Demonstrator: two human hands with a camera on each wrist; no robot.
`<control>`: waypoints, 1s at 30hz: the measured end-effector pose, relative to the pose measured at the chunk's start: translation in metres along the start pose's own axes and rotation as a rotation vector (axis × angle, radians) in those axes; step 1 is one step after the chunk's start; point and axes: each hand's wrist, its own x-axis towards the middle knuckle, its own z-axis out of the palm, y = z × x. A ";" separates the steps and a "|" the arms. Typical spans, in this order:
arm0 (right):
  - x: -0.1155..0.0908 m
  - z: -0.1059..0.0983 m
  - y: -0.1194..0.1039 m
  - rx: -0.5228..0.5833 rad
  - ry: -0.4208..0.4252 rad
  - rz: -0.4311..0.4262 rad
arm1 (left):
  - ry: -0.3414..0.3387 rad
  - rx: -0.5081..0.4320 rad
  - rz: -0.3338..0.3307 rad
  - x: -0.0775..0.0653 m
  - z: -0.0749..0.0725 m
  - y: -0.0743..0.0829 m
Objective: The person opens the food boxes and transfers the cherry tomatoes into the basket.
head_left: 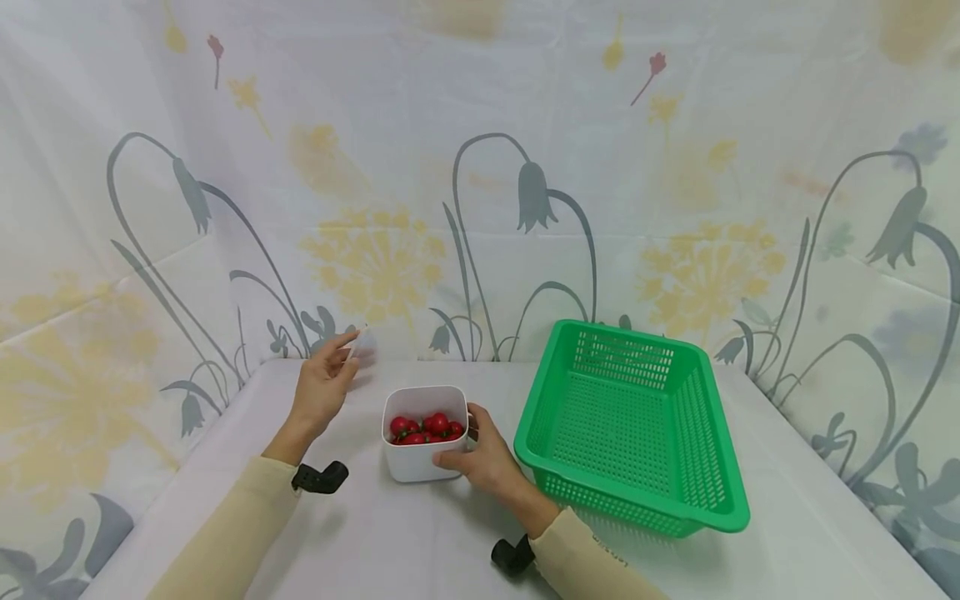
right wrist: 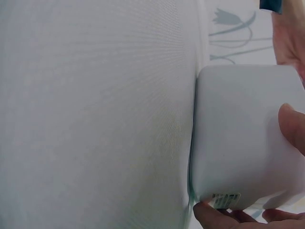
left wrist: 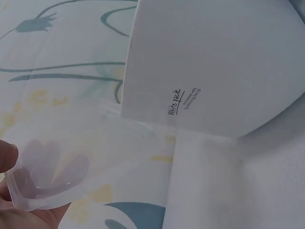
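A white square container (head_left: 423, 463) with rounded corners stands on the table, filled partway with small red cherry tomatoes (head_left: 437, 423) that show bits of green. My right hand (head_left: 491, 457) grips its right side, thumb (right wrist: 293, 126) on the near wall and fingers at the side by a barcode label. Left of the container and farther back, my left hand (head_left: 324, 385) is raised and pinches a translucent plastic lid (left wrist: 81, 162) by its edge, thumb on one face and fingers behind. Small dark lettering marks the container's wall in the left wrist view.
To the right of the container stands a green perforated plastic basket (head_left: 615, 433), near my right forearm. A white cloth (head_left: 360, 533) covers the table. Behind it and at both sides hangs a flower-printed curtain (head_left: 390, 167).
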 end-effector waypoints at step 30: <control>-0.001 0.000 -0.002 0.009 -0.005 -0.010 | 0.127 -0.122 -0.332 -0.014 -0.028 -0.052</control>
